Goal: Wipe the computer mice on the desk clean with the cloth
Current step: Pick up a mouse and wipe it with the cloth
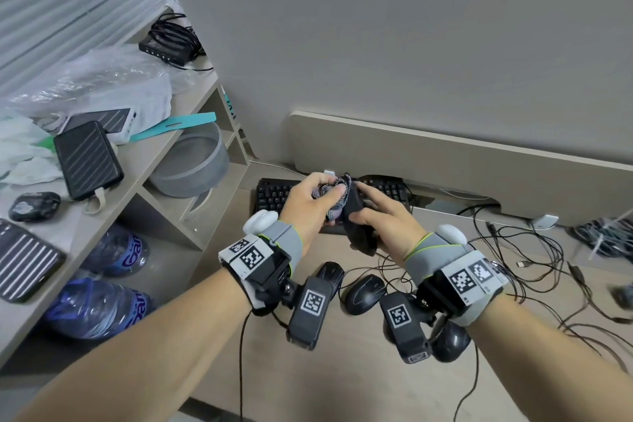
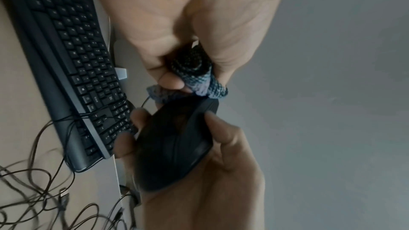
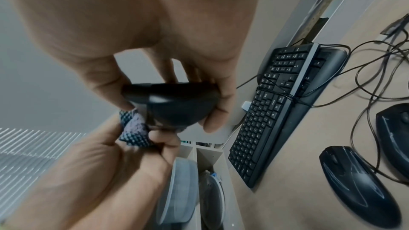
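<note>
Left hand (image 1: 310, 202) pinches the bunched cloth (image 1: 337, 195) against the front end of the mouse (image 1: 358, 226), gripped lengthwise in the right hand (image 1: 387, 219).

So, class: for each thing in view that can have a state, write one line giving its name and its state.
left hand: grips the bunched cloth
cloth: bunched, pressed against the held mouse
right hand: holds a mouse above the desk
held mouse: lifted, tilted on edge
mouse on desk: lying flat, untouched
keyboard: flat, cable wrapped round it
</note>
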The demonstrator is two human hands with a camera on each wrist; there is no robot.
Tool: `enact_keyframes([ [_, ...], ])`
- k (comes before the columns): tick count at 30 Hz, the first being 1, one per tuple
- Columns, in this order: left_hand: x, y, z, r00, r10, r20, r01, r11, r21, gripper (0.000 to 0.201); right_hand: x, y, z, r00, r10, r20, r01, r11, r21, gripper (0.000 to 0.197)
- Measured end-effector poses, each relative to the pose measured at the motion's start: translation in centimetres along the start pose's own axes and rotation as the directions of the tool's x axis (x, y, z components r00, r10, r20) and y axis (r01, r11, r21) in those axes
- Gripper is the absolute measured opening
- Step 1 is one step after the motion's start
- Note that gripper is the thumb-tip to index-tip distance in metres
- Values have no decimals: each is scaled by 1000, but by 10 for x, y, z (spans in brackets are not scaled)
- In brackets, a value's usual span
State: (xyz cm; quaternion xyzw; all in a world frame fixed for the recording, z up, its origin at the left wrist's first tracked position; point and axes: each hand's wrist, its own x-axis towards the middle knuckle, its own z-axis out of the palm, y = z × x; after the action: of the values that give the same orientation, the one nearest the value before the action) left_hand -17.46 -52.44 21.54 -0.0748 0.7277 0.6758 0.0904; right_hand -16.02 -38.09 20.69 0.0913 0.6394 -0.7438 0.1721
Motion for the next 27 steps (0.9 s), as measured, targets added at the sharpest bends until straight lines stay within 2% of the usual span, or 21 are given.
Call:
enact_keyframes([
  [3,-7,0,1,990,112,82,-126,972,200,8,0,-1,-9,999,43,14,-45,992,116,47],
  [6,-3,10,2,985,163,64,-172,968,181,4,-5,3,-11,995,76,68,-84,988,130,55],
  [9,-2,14,10,988,154,26,-156,983,94,6,-3,-3,-10,995,59,80,-72,982,173,37],
  [12,-9,9,13,970,202,136,-230,942,242,10,-2,-8,-13,994,81,75,-98,961,258,18],
  [14,-5,13,11,972,199,122,-224,940,256,8,-4,-5,-13,988,125,90,-148,936,318,20],
  [17,3,25,10,983,178,44,-183,970,162,3,-4,-4,-7,977,174,126,-212,874,437,29],
  [18,2,24,11,979,194,60,-202,959,198,4,-3,-7,-6,976,183,118,-217,851,478,30],
  [21,-16,13,15,954,206,216,-270,904,331,12,0,-11,-12,974,222,53,-212,796,567,33],
  [23,-18,5,14,949,202,242,-285,876,388,16,0,-8,-16,967,251,33,-222,780,585,35],
  [27,-2,12,13,966,237,107,-260,896,360,20,0,-4,-9,968,247,46,-226,779,585,35],
])
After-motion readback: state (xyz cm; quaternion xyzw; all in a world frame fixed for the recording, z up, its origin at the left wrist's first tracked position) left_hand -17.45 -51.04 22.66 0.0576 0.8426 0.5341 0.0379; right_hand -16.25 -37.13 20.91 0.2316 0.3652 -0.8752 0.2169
